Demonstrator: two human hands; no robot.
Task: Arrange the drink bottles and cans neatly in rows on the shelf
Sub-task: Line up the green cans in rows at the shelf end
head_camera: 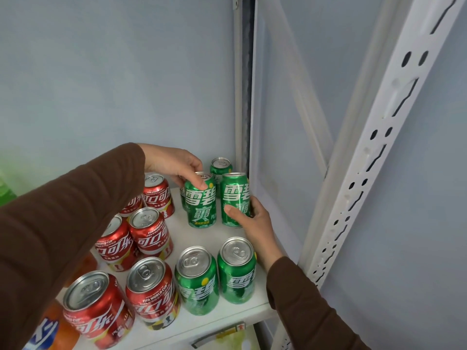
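Green cans and red cans stand upright on a white shelf [227, 236]. My left hand [174, 164] grips the top of a green can [201, 205] in the middle row. Beside it on the right stands another green can [233, 195], which my right hand [249, 218] holds low on its side. One more green can [220, 168] stands behind them in the back corner, and a fourth is partly hidden behind the left-hand can. Two green cans [197, 281] [237, 269] stand near the front edge. Several red cans [151, 231] fill the left side in rows.
A white slotted upright post [374, 152] rises at the right front of the shelf. Pale blue walls close the back and right side. Orange bottles [63, 332] stand at the lower left. A lower shelf level shows under the front edge.
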